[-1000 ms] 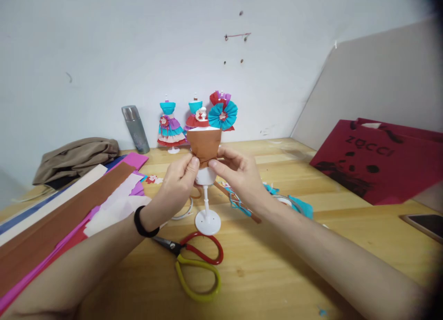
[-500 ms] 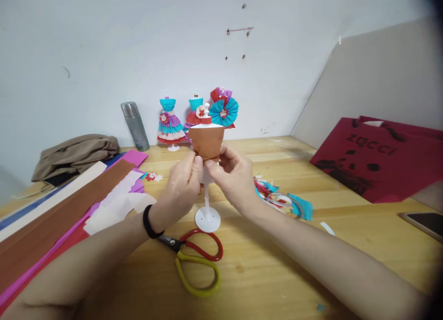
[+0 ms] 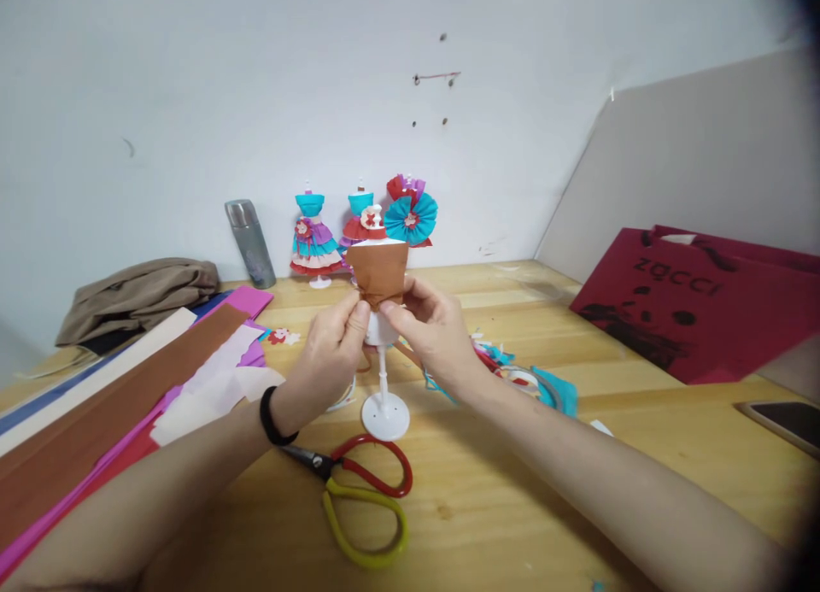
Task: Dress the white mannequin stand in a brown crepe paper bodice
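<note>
A small white dress form (image 3: 384,414) stands upright on its round base at the middle of the table. Brown paper (image 3: 379,272) is wrapped round its torso, and a red band shows at its neck. My left hand (image 3: 334,340) pinches the paper's lower edge at the waist from the left. From the right, my right hand (image 3: 436,331) pinches the same edge, its thumb in front and its other fingers partly hidden behind. Both thumbs are close together at the front. Scissors (image 3: 368,489) with one red and one yellow handle lie just in front of the base.
Crepe paper strips (image 3: 121,395) and a brown cloth (image 3: 141,297) lie left. A flask (image 3: 249,243) and dressed forms (image 3: 313,242) stand at the wall. Right are paper scraps and tape (image 3: 544,387), a red bag (image 3: 698,306) and a phone (image 3: 785,421).
The view has tilted slightly, so most things appear a little lower. Both hands keep their pinch on the brown paper, and more of the white lower torso shows beneath it.
</note>
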`<move>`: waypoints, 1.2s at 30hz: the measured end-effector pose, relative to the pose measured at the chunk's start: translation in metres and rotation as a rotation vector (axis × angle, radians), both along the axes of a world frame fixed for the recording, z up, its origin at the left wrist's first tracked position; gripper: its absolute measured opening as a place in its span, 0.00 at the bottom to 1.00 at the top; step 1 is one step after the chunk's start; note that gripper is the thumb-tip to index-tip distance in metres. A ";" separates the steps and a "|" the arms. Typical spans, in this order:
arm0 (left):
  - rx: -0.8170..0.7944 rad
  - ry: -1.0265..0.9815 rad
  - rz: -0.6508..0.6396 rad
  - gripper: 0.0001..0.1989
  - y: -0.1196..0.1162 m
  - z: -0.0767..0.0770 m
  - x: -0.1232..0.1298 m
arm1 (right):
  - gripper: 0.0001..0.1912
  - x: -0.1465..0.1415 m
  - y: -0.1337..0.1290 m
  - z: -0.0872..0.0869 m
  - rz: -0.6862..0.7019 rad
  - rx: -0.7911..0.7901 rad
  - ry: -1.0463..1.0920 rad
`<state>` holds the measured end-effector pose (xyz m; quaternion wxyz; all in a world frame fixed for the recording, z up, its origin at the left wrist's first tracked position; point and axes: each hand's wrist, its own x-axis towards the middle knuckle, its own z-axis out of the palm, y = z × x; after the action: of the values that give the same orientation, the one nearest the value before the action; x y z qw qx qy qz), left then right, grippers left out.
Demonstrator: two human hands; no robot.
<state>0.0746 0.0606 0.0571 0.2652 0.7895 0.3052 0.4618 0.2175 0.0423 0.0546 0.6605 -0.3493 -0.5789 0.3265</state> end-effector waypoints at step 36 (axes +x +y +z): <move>-0.024 0.020 -0.131 0.20 0.003 0.008 -0.003 | 0.17 0.019 0.000 0.010 0.222 -0.096 0.003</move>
<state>0.0716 0.0640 0.0652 0.3014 0.8089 0.2611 0.4319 0.2369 0.0425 0.0644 0.6036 -0.3139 -0.5967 0.4256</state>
